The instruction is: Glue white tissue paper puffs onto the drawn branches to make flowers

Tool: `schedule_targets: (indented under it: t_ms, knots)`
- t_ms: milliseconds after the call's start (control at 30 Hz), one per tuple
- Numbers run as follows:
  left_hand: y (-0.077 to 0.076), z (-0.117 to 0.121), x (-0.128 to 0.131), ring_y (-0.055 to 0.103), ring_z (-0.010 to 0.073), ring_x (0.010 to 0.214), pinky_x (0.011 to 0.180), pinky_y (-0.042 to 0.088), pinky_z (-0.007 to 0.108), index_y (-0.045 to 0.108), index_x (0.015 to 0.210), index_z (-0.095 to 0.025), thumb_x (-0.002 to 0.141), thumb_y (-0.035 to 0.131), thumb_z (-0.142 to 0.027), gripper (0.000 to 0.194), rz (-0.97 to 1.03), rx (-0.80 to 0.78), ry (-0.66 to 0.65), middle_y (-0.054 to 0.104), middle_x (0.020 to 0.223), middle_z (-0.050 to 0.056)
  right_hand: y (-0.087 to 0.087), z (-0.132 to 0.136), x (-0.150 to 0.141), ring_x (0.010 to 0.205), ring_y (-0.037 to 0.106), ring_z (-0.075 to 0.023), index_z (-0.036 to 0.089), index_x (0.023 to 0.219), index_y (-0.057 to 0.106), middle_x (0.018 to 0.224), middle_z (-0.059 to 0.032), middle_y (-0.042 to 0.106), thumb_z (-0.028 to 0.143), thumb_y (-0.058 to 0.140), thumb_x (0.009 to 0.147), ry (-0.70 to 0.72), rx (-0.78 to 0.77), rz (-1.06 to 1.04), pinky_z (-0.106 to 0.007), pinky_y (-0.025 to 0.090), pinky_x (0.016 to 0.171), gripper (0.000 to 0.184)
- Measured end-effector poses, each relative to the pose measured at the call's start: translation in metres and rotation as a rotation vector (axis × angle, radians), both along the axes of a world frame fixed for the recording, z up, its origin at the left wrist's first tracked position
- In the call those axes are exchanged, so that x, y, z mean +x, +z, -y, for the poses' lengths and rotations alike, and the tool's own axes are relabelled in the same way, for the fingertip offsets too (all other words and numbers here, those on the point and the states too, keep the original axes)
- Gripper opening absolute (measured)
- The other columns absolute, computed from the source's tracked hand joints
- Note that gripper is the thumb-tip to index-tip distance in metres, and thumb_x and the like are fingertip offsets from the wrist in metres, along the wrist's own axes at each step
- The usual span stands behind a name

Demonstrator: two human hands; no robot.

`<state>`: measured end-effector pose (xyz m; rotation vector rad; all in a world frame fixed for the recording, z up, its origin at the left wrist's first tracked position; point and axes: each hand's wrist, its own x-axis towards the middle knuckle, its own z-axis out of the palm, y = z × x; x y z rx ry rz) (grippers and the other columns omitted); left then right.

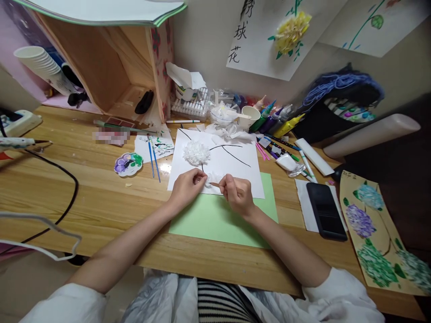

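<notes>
A white sheet [232, 172] carries dark painted branch lines and a round white paper flower [196, 153]. At the sheet's front edge lies a second tuft of crumpled white paper [213, 177], partly hidden between my hands. My left hand [189, 186] is closed in a pinch at the left side of this tuft, its fingertips touching the white paper. A thin brown pointed stick [214, 184] is gripped in my right hand [236, 192], its tip pointing left at the tuft. Most of the stick is hidden by the fingers.
Green paper [218, 220] lies under the sheet. Left are two blue brushes [153, 159] and a paint palette [128, 164]. Paint bottles [274, 119] and a paper cup [249, 117] stand behind. A black phone [326, 211] and a flower picture [377, 237] lie right.
</notes>
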<state>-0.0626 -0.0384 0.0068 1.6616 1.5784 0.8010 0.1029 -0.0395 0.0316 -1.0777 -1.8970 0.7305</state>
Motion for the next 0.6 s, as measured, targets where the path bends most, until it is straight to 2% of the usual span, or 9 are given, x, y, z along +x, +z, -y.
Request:
schedule_targets:
  t_ms: [200,367,467,600]
  knots:
    - [0.002,0.001,0.001,0.054,0.0125,0.067,0.062,0.038,0.024,0.063,0.083,-0.019,0.081,0.049,-0.031,0.018,-0.025,0.0,-0.005,0.065,0.077,0.0,-0.003,-0.006,-0.004,0.04,0.05,-0.0108,0.019,0.051,0.047,0.039,0.0024,0.045,0.032,0.027,0.094,-0.018,-0.061,0.032,-0.024,0.039,0.049,0.049]
    - [0.002,0.001,0.002,0.056,0.013,0.069,0.062,0.038,0.023,0.063,0.084,-0.019,0.082,0.049,-0.031,0.019,-0.049,0.004,-0.005,0.066,0.079,0.001,-0.001,-0.012,-0.008,0.04,0.053,-0.0128,0.02,0.048,0.045,0.033,0.0034,0.039,0.043,0.031,0.093,-0.1,-0.251,-0.094,-0.023,0.038,0.044,0.052]
    - [0.002,0.002,0.002,0.056,0.0131,0.07,0.061,0.039,0.023,0.063,0.084,-0.019,0.081,0.05,-0.031,0.018,-0.058,0.004,-0.005,0.066,0.08,0.001,0.0,-0.021,-0.011,0.04,0.056,-0.015,0.02,0.047,0.044,0.027,0.0043,0.032,0.051,0.033,0.09,-0.157,-0.38,-0.195,-0.021,0.03,0.035,0.054]
    - [0.001,0.002,0.001,0.056,0.0127,0.068,0.061,0.038,0.023,0.063,0.083,-0.019,0.081,0.05,-0.03,0.017,-0.057,0.016,-0.006,0.066,0.078,0.0,0.001,-0.032,-0.014,0.026,0.042,-0.0107,0.019,0.044,0.044,0.025,0.0051,0.032,0.053,0.034,0.088,-0.215,-0.454,-0.222,-0.021,0.024,0.031,0.056]
